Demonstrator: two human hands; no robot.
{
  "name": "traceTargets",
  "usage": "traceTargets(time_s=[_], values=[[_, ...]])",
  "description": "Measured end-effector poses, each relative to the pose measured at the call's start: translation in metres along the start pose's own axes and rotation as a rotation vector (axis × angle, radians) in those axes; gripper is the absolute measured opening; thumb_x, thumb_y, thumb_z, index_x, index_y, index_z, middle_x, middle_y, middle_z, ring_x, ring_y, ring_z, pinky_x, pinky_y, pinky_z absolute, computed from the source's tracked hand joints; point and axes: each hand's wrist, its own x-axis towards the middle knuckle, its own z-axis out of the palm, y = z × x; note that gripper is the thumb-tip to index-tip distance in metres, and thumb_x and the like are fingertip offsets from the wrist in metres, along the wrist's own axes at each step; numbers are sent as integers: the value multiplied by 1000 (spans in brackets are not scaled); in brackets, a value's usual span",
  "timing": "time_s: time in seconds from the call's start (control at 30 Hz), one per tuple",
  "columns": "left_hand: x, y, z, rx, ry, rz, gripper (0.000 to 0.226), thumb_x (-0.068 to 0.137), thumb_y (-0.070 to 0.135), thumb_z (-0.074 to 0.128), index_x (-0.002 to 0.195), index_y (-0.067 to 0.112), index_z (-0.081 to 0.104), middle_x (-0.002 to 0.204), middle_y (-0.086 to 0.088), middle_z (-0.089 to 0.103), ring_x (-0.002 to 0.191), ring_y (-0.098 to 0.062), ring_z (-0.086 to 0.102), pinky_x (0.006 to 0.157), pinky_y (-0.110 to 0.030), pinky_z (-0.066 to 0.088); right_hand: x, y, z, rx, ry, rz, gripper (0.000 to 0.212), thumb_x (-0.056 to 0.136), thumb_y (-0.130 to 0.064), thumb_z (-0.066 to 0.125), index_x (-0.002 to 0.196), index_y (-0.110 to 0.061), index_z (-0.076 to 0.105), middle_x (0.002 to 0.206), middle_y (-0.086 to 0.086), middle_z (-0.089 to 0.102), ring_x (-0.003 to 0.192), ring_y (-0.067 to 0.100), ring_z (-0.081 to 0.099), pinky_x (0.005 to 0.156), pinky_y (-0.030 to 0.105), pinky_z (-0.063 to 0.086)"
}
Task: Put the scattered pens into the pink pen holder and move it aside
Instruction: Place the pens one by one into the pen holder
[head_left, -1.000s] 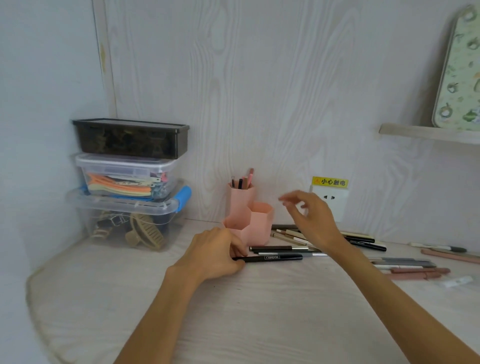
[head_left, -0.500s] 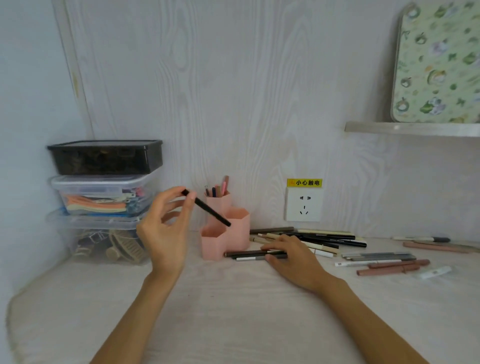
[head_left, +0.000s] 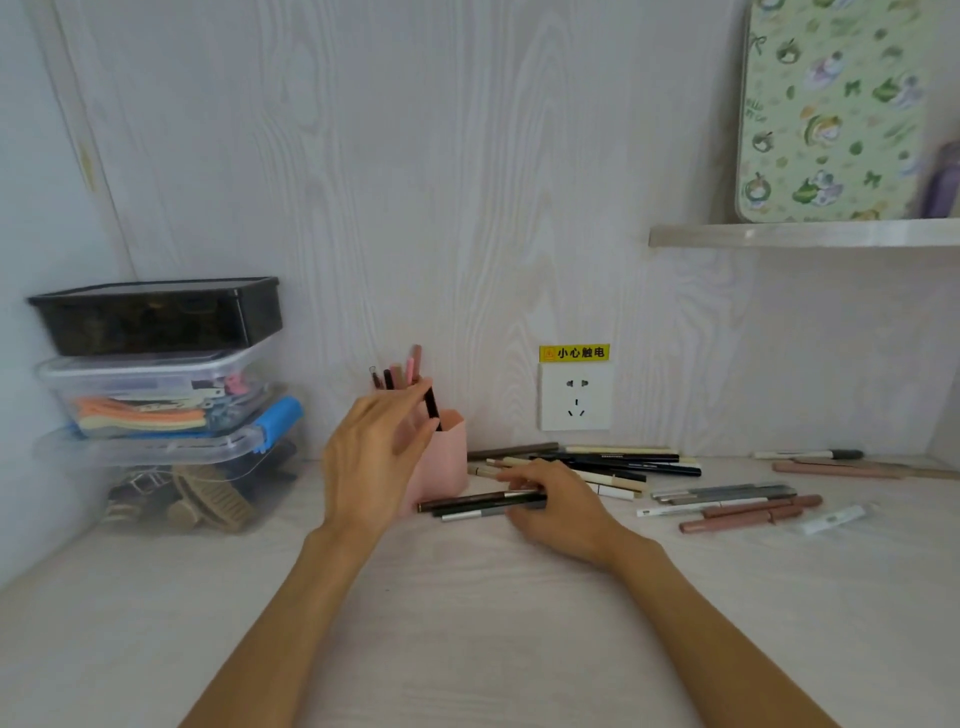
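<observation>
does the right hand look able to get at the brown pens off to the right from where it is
Probably yes: the right hand rests on the dark pens by the pink pen holder, and only low-lying pens cross the desk toward the brown pens.

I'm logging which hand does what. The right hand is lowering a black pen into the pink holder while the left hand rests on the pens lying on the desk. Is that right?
Not quite: the hands are swapped. The head view shows the left hand lowering the black pen into the pink holder, while the right hand rests on the pens lying on the desk.
</observation>
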Motion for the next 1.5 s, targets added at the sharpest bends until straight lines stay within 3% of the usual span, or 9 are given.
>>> traceTargets(time_s=[0.13,0.23,0.43,0.77,0.9,1.07,1.33,1.43,1.5], values=[[-4,-3,-6,99,-15,87,63,72,14,79,128,21,51,121,-4,60,110,-15,43,86,-31,41,0,0,-5,101,8,52,40,80,-3,51,111,-23,65,100,-8,64,96,8,58,89,20,44],[-10,8,-9,-11,-18,235,32,79,17,69,109,24,59,112,5,60,101,-13,49,85,-26,41,-1,-1,-7,112,-1,17,39,81,1,52,107,-23,66,92,-7,65,92,13,61,84,22,48],[-31,31,10,-10,-663,265,22,95,27,47,107,27,66,109,9,67,102,-12,58,78,-35,48,-3,-4,-13,323,-41,-5,37,77,9,58,102,-17,67,88,2,70,87,16,67,76,16,53],[-15,16,-18,-115,-713,170,14,93,26,54,101,26,66,87,6,64,82,-10,54,68,-27,41,-3,-3,-11,-7,-93,86,51,66,-46,78,107,-26,57,95,-11,55,93,7,50,77,21,42],[2,-12,-48,-377,-426,-121,22,88,25,61,103,40,63,91,22,63,83,3,56,70,-9,44,-3,-5,-8,-124,-45,-38,24,75,-46,69,95,-33,68,91,-9,60,90,10,52,79,29,47],[6,-20,-43,-515,175,-492,15,89,20,62,103,22,60,92,16,63,84,0,60,70,-5,43,-4,-11,-4,-179,-14,-85,12,81,-40,65,93,-38,69,89,-9,59,90,11,52,76,27,41],[-15,-34,-22,-263,-216,-679,25,85,22,67,109,19,65,106,2,69,101,-16,63,84,-33,49,-11,-17,-5,-115,-45,-88,21,85,-27,63,102,-39,69,96,-13,58,96,7,50,82,20,38],[-10,-21,-32,-167,32,-641,54,80,24,72,128,17,48,117,-1,59,102,-19,59,77,-32,48,-12,-19,-12,-114,-75,-85,25,83,-25,65,105,-38,68,102,-11,62,98,7,52,84,20,42],[-6,-8,-41,-198,210,-372,39,79,31,71,113,24,52,96,10,59,78,-7,59,61,-17,44,-10,-18,-21,-119,-37,-68,27,82,-19,67,104,-36,68,102,-7,63,98,9,54,86,26,45]])
